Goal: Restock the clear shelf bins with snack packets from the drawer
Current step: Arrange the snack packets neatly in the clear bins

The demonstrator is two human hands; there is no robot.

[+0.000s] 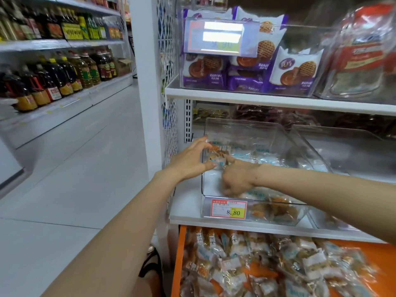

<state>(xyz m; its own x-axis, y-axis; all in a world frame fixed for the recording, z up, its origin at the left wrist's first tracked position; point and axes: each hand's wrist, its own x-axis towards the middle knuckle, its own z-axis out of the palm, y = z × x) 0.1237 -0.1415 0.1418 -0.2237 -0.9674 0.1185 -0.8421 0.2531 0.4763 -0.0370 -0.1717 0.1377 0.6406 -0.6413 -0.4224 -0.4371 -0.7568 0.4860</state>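
A clear shelf bin (252, 129) stands on the middle white shelf (186, 213) with a few snack packets (263, 156) along its back and front. My left hand (190, 160) is outside the bin, straight fingers spread against its left wall. My right hand (236, 177) reaches inside the bin. Its thumb points at an orange-and-white packet (217, 154) by the left wall, and its other fingers curl down toward the bin floor. Whether they hold a packet is hidden. Below, the open orange drawer (177, 254) is heaped with several similar packets (257, 266).
A price tag (228, 209) marked 8.80 hangs on the bin's front. The upper shelf holds a bin of purple biscuit packs (246, 69). More clear bins (347, 151) stand to the right. On the left, an aisle floor (75, 168) runs past shelves of oil bottles (64, 76).
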